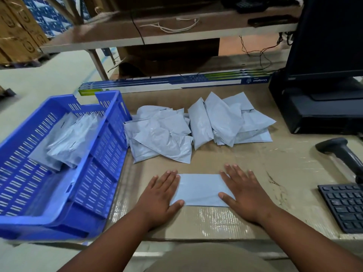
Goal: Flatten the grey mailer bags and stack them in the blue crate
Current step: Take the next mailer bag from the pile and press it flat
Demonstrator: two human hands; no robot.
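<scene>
A black keyboard (344, 207) and a barcode scanner (342, 154) sit at the right of the cardboard-covered counter (255, 163), with a monitor (326, 36) behind them. A heap of crumpled grey mailer bags (196, 126) lies just beside the blue crate (94, 163), which holds a few bags (66, 140). One smooth, rectangular mailer bag (199, 190) lies flat near the counter's front edge, under the left hand (160, 197) and right hand (245, 195), each grip spread flat on one end. A long box (176, 83) behind reads "Crompton", upside down.
</scene>
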